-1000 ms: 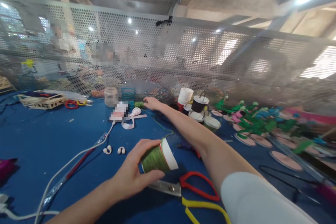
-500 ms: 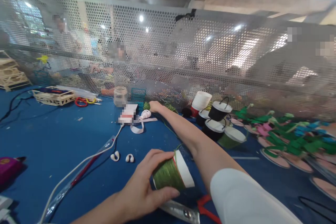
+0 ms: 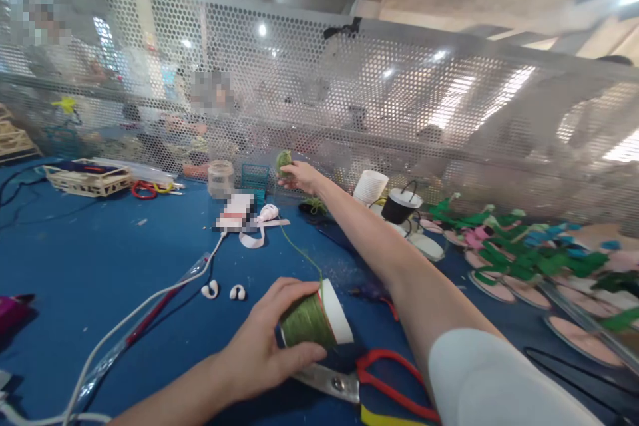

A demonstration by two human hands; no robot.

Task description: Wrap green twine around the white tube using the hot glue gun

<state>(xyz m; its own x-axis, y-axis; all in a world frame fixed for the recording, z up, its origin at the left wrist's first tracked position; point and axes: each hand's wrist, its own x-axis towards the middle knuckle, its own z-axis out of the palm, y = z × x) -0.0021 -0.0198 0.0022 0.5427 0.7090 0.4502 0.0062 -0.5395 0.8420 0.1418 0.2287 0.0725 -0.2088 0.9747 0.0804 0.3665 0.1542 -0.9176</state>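
My left hand (image 3: 264, 346) is wrapped round a spool of green cord (image 3: 314, 318) with a white rim, lying on its side on the blue table (image 3: 100, 253). My right hand (image 3: 302, 175) is stretched far out and raised above the table, pinching a small green bundle of cord (image 3: 283, 161) near the perforated metal screen (image 3: 379, 106). A thin green strand (image 3: 299, 251) runs from the spool toward that hand. Red and yellow scissors (image 3: 364, 386) lie just in front of the spool.
Two white earbuds (image 3: 223, 290), a white cable (image 3: 150, 306), a glass jar (image 3: 221, 178) and a teal basket (image 3: 254, 177) lie to the left. White and black spools (image 3: 399, 203) stand behind my right arm. Green, pink and blue ribbon pieces (image 3: 519, 253) cover the right side. People sit beyond the screen.
My right hand has lifted off the table with the small green bundle, pulling the strand taut. My left hand stays on the spool.
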